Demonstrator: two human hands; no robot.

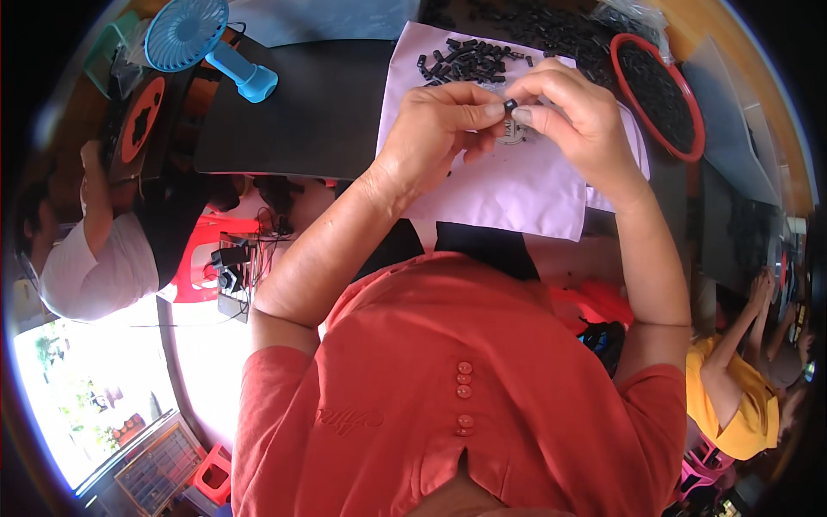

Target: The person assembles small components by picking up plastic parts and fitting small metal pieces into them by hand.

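Upper centre of the frame: left hand and right hand pinching one small black part over a pale sheet. Above, loose black parts; upper right, red-rimmed tray; upper left, blue fan.

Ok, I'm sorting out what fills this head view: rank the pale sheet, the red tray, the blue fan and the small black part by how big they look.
1. pale sheet
2. red tray
3. blue fan, close to the tray and near the curved rim, so unsure
4. small black part, pinched between left hand and right hand
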